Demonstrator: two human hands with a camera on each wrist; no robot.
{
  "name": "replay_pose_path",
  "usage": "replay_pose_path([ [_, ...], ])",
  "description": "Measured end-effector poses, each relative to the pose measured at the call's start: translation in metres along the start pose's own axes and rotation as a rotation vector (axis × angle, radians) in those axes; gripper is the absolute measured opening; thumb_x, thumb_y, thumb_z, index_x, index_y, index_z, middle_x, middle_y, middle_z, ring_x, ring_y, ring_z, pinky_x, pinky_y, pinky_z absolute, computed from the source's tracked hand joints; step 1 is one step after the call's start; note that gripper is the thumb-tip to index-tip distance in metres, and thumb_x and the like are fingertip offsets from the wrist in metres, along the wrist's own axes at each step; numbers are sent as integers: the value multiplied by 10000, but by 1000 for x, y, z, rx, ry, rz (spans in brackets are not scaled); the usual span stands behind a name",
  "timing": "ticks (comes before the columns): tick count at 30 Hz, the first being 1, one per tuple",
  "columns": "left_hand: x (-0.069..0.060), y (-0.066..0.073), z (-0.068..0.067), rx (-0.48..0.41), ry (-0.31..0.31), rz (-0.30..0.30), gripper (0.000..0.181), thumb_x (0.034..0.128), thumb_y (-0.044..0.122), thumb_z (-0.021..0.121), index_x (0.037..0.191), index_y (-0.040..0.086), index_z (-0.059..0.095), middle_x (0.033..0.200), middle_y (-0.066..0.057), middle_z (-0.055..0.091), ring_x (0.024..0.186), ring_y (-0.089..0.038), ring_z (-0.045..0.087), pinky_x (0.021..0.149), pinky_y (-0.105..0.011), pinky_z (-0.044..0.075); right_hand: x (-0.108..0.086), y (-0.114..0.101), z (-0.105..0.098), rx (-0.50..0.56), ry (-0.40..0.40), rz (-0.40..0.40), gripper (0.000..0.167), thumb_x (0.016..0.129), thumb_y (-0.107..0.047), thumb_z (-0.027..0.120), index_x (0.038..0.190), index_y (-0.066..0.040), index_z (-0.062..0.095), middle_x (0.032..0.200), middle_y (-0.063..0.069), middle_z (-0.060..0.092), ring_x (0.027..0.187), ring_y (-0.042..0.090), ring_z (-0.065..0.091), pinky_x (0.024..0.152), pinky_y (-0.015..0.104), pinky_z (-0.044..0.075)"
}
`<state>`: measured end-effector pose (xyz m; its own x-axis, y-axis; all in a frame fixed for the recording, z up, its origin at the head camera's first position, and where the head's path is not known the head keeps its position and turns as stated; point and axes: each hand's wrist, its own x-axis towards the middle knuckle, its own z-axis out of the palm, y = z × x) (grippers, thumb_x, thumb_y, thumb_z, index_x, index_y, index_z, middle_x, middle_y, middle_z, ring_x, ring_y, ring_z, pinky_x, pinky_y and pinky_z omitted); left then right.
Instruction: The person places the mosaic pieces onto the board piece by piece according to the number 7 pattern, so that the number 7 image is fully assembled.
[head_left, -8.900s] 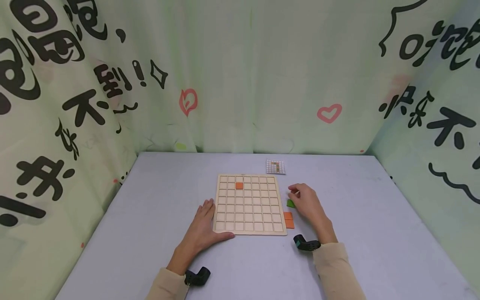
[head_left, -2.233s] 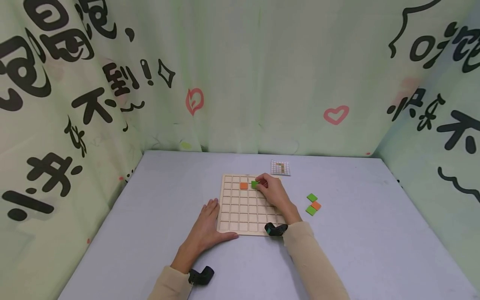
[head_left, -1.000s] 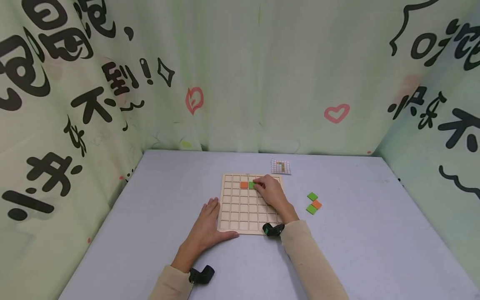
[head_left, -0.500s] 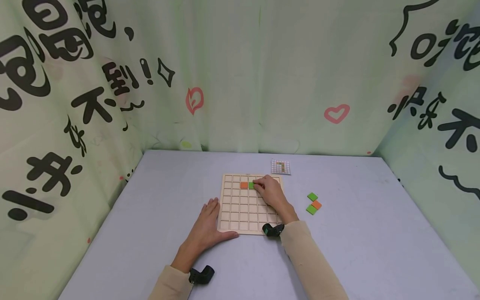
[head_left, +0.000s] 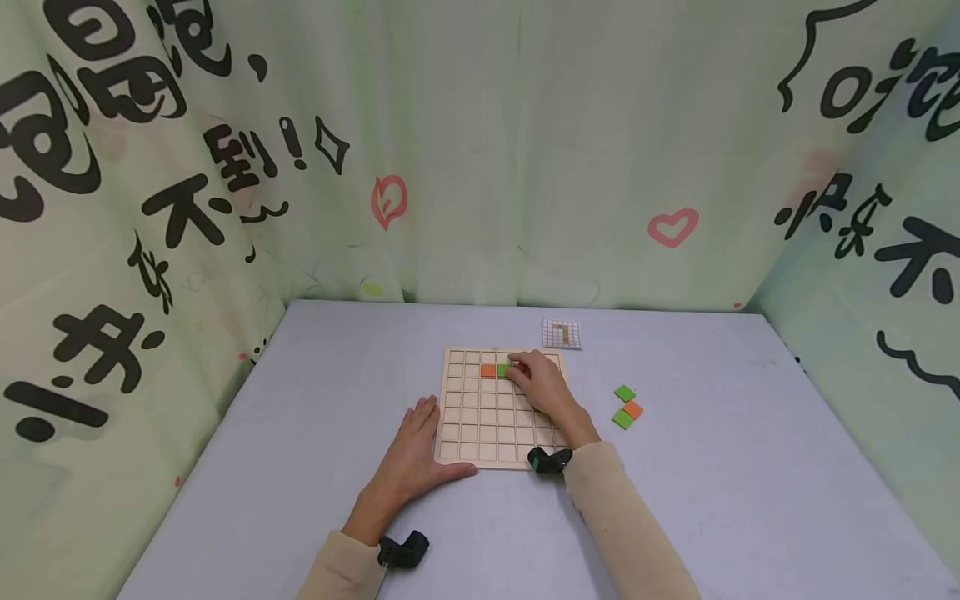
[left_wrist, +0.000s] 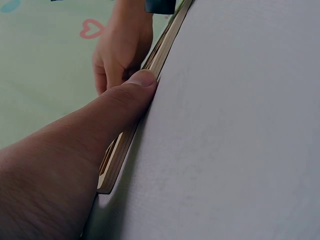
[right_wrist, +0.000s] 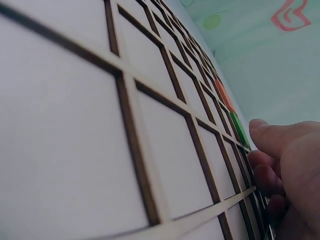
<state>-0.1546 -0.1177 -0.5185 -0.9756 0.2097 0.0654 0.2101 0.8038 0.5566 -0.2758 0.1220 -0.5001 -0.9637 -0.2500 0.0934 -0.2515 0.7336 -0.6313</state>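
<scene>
Looking down from the head view, I see the left hand (head_left: 408, 458) with straight fingers along the left edge of the wooden board (head_left: 472, 425), gripping nothing. The right hand (head_left: 547, 387) is over the grid, thumb and finger slightly parted beside a green tile (head_left: 502, 370), which lies in row 2 from the top, just right of an orange tile (head_left: 488, 370). Off to the right, on the table (head_left: 750, 467), lie 3 loose tiles (head_left: 625, 392), 2 green and 1 orange; a small card (head_left: 561, 334) sits beyond the board. The left wrist view shows the thumb resting on the board's near rim, as if steadying it. In the right wrist view, the fingers are loosely bent with nothing visible between them; I can't tell whether they touch the green tile. I'd judge this the seating of tile 2, and the next move calls for lifting clear, checking the card and fetching a loose tile.
</scene>
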Motion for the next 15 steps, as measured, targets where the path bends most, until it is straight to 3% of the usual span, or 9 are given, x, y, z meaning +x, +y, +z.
replay_pose_path([
  [8,0,0,1,-1,3,-4,1206,698,705,776,1552,-9,314,1645,-169,279,1556,-314,205,1295,-451,193,-5,-1,-5,27,-24,-11,437,1000,-227,624,1384,-23,578,1010,89,628,828,167,527,746,302,473],
  [15,-1,0,0,-3,5,-6,1196,699,694,782,1550,-8,321,1642,-171,285,1555,-315,208,1295,-454,193,-8,-2,-6,51,-27,-17,448,990,-213,639,1389,-22,571,1064,103,631,900,189,572,814,349,522],
])
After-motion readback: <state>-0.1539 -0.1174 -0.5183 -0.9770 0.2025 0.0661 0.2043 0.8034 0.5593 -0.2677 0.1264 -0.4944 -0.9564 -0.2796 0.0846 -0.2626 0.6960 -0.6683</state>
